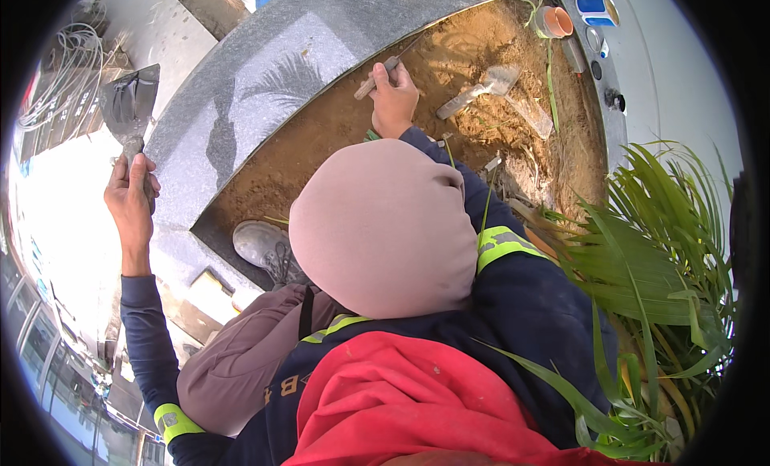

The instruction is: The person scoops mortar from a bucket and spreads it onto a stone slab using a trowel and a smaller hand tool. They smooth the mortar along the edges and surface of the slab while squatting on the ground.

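Out to the left, my left hand [131, 195] is wrapped round the handle of a wide-bladed putty knife [131, 105], its dirty grey blade pointing up. My right hand [394, 105] grips a hand tool [365, 88] over the soil, close to the stone ledge. Its handle end sticks out to the left of my fingers, and a thin part, seen edge-on, runs up to the right; the exact kind is unclear. Beyond that hand, a dusty flat-bladed tool [465, 99] lies on the brown soil [321, 133] of the planter bed.
A grey stone ledge [281, 57] curves along the bed. At the far right corner stand an orange-mouthed cup [553, 22] and a blue-and-white can [597, 10]. Palm leaves [650, 257] crowd the right side. My shoe [265, 245] rests inside the bed's left corner. Coiled cables [68, 69] lie far left.
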`<control>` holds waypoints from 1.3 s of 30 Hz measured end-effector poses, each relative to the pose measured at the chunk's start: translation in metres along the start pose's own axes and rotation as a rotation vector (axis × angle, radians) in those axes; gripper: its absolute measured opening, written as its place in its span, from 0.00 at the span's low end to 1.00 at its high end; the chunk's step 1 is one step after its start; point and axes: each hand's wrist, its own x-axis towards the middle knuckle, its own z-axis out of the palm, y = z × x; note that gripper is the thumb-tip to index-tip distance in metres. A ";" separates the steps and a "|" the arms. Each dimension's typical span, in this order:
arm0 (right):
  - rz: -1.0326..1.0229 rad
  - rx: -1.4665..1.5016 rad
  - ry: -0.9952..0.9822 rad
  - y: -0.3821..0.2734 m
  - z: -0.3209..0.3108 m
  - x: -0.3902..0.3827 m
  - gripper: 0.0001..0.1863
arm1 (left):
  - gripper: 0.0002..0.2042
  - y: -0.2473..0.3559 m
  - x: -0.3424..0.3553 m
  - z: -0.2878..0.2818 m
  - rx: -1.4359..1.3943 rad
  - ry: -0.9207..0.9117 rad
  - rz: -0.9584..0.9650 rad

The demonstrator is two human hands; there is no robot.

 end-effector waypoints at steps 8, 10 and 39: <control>0.113 -0.040 0.046 0.012 0.028 -0.028 0.24 | 0.14 0.004 -0.003 0.002 0.033 -0.011 0.018; 0.040 -0.279 -0.005 0.037 -0.008 -0.029 0.29 | 0.14 0.006 0.000 0.004 0.026 -0.018 0.036; -0.476 -1.198 -0.133 -0.070 -0.034 -0.016 0.24 | 0.17 0.002 0.004 0.000 0.021 -0.028 0.074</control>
